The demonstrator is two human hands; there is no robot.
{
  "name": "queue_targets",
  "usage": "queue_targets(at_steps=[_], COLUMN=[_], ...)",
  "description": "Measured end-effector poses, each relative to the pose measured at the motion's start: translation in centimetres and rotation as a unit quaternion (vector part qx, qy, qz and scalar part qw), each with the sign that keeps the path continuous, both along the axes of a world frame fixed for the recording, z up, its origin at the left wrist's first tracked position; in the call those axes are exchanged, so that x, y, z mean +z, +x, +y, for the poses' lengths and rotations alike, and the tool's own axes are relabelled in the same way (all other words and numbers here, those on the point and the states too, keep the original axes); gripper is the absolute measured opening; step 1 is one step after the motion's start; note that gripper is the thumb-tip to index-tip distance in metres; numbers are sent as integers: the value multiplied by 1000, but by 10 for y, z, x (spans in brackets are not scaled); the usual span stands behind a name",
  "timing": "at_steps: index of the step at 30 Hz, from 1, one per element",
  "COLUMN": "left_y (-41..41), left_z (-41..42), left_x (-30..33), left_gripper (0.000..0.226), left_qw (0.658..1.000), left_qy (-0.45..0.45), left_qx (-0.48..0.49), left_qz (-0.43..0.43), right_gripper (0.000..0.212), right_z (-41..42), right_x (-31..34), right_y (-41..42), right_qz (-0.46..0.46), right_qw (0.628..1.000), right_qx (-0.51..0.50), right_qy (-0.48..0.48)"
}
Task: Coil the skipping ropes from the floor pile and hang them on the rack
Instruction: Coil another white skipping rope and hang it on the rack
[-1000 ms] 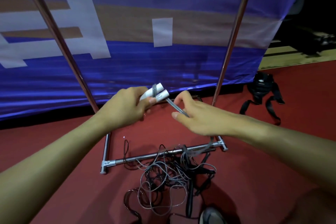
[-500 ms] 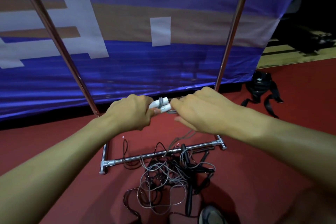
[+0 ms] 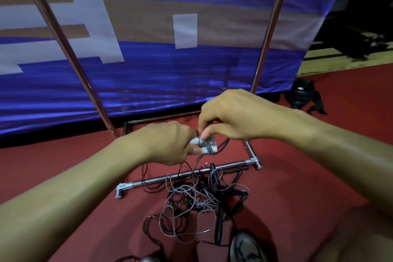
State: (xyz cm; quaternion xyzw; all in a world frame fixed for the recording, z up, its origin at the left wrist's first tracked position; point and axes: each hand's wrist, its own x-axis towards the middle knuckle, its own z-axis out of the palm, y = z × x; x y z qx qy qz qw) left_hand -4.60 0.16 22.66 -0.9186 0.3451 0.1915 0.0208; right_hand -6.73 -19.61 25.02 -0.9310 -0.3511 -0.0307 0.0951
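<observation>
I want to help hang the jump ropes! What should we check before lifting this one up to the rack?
1. Left hand grips the white handles: ok.
2. Right hand pinches the grey cord wrapped round the handles: ok.
3. Cord fully coiled: not ok, it trails into the floor pile.
4. Cord free of other ropes: cannot tell.
5. Rack's top bar free: cannot tell, out of view; only the poles show.

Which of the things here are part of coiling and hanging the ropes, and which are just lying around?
Part of the job:
white handles held by left hand
grey cord pinched by right hand
rope pile
rack

Lying about:
black bag
banner
</observation>
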Motion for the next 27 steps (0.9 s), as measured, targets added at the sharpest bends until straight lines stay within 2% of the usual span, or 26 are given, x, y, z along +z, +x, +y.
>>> queue_targets(at_steps=[6,9,13,15,17,20,21,23,25,27], left_y=[2,3,8,7,5,8,10,12,13,15], left_z=[6,10,16,18,19,23,24,26,26,25], left_x=[0,-6,-10,-10,-9,-7,-5,-4,-5,-7], left_gripper=[37,38,29,23,14,2,12,17,9,15], left_qw=[996,994,983,977,975,972,969,958,939,924], left_qy=[-73,-88,-162,-187,-191,-207,-222,-265,-327,-369], left_qx=[-21,-36,-65,-83,-105,-109,-106,-100,-82,-57], left_qz=[54,52,58,64,51,23,21,37,68,79], right_gripper=[3,5,10,17,14,50,55,53,41,32], right_z=[1,5,-1,-6,-8,-13,-14,-14,-9,-3], right_x=[-4,-9,-21,-30,-40,-44,-45,-47,-49,-53], right_y=[3,3,12,17,18,18,19,21,20,20], right_qz=[106,126,171,215,256,276,277,284,311,327], right_qw=[983,976,957,952,948,943,940,930,903,877], right_qx=[-38,-38,-80,-73,-49,-58,-63,-75,-101,-111], right_qy=[149,174,220,205,185,177,188,221,278,335])
